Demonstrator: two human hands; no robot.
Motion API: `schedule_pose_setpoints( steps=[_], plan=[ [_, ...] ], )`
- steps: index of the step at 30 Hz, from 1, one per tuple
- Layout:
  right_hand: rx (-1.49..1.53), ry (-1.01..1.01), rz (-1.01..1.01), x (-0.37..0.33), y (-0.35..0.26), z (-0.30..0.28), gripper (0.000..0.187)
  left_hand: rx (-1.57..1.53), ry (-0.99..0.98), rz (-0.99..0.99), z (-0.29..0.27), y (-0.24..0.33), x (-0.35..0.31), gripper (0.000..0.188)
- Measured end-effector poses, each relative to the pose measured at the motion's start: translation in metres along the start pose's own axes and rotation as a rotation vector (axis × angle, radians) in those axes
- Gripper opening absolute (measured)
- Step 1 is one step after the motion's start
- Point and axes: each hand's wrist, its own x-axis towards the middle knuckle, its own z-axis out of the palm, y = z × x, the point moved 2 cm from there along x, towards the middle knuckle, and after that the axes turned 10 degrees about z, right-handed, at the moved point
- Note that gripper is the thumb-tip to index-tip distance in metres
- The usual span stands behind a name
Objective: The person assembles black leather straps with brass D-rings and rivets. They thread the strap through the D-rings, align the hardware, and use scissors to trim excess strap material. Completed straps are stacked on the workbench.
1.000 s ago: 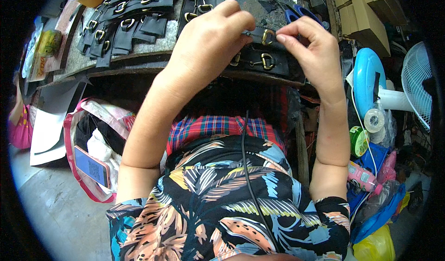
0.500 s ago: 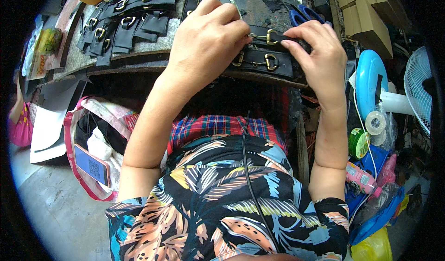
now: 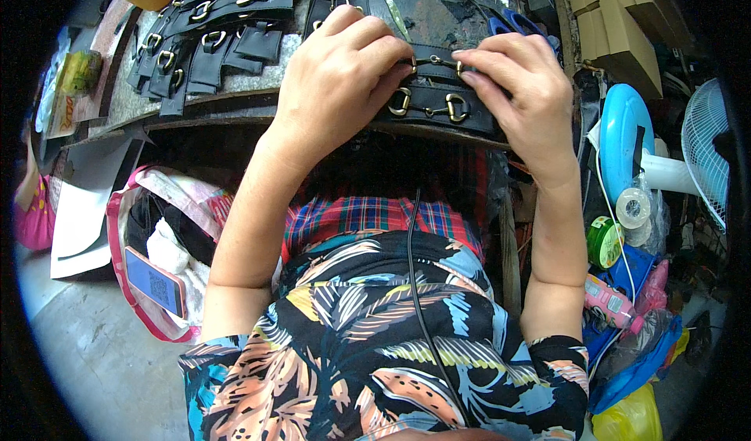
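Observation:
A black leather strap with a gold snaffle-style metal bit (image 3: 438, 61) lies on the bench between my hands. My left hand (image 3: 344, 77) is closed, its fingers pinching around the bit's left ring. At the other end, my right hand (image 3: 520, 89) has thumb and fingertips pinched on the right ring and the strap end beside it. Just nearer to me lies a second black strap with a bit (image 3: 429, 110), two gold D-shaped rings joined by a bar. My fingers partly hide both ends of the held strap.
More black straps with gold rings (image 3: 207, 38) lie in rows at the left of the bench. Blue-handled scissors (image 3: 512, 23) rest beyond my right hand. Cardboard boxes (image 3: 618, 34) and a white fan (image 3: 704, 151) stand at the right. A phone (image 3: 156, 280) sits in a bag.
My right hand has moved left, from the strap end onto the bit's right ring. My left hand has shifted slightly left and down, still pinching at the bit's left side.

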Motion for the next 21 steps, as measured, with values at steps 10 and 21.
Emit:
schedule_pose_setpoints(
  steps=[10, 21],
  plan=[
    [0.004, -0.027, -0.009, -0.0021, 0.0079, 0.0131, 0.014, 0.049, 0.043, -0.040, 0.0031, -0.0029, -0.0040, 0.012],
    [-0.024, 0.038, -0.008, -0.0042, -0.0017, 0.0084, 0.018, 0.032, 0.071, -0.014, 0.0038, -0.0035, -0.0040, 0.012]
  ],
)
